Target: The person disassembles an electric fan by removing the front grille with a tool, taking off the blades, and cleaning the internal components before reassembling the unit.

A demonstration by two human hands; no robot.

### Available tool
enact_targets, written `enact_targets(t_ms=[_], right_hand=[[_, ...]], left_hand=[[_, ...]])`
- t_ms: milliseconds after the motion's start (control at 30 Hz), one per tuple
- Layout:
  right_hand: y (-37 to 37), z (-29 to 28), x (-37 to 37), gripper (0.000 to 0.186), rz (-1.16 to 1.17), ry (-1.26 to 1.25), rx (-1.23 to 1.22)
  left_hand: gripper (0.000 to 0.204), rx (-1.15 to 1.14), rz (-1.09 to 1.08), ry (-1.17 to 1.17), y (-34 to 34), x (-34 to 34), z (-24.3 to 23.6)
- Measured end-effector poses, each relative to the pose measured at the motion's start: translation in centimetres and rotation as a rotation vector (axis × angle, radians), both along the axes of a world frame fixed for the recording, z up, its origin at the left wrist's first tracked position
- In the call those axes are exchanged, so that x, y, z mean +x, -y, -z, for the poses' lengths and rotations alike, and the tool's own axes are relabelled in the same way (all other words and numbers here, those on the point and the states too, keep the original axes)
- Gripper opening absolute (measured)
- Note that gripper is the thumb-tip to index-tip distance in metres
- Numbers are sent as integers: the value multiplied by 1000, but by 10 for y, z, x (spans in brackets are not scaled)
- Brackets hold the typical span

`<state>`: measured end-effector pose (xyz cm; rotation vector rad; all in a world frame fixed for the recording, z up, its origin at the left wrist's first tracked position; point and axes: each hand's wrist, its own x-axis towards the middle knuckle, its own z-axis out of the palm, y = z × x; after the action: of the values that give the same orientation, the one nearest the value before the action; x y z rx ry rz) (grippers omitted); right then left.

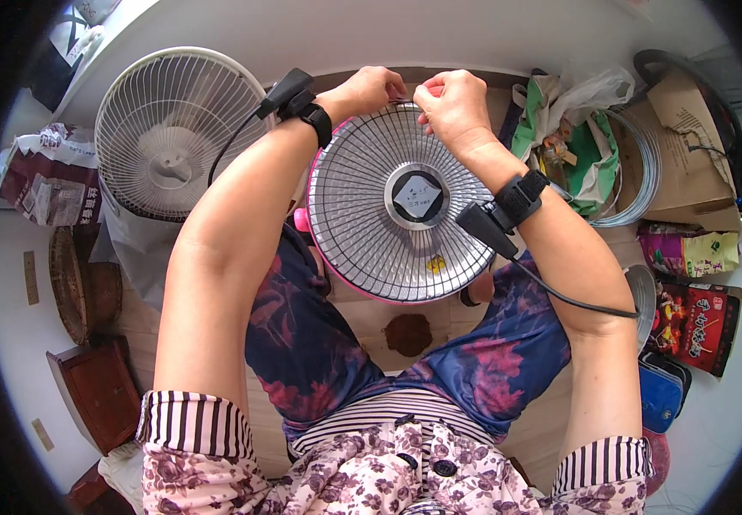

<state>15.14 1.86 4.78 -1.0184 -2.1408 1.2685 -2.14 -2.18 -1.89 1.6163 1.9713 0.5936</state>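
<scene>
A round electric heater (362, 184) stands between my knees, with a black wire grille over a silver reflector and a pink rim. Its center carries a diamond-shaped label (419, 198). My left hand (373, 89) is closed at the heater's far rim, its fingertips curled down by the edge. Just to its right, my right hand (457, 105) is held in a pinch above the same rim. Whatever lies between the fingers of either hand is hidden or too small to name. Both wrists wear black straps with small devices and cables.
A white fan (174, 137) is at the left, beside a maroon bag (54, 176). Farther down are a wicker basket (79, 283) and a brown wooden box (96, 390). On the right are a green bag (590, 154), coiled wire (645, 172), cardboard (688, 146) and a red packet (693, 326).
</scene>
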Motion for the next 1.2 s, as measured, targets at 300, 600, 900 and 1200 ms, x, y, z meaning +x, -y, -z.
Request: enact_targets(t_ms=[300, 600, 900, 1200], right_hand=[[-7, 17, -2, 17, -56, 25, 157], [-16, -6, 2, 21, 13, -29, 240], [-45, -26, 47, 19, -23, -231, -378], [-16, 1, 63, 24, -131, -111, -779]], left_hand=[[35, 11, -8, 39, -4, -8, 9], [25, 38, -54, -71, 6, -20, 4], [24, 6, -41, -151, 31, -27, -10], [37, -63, -113, -16, 65, -35, -4]])
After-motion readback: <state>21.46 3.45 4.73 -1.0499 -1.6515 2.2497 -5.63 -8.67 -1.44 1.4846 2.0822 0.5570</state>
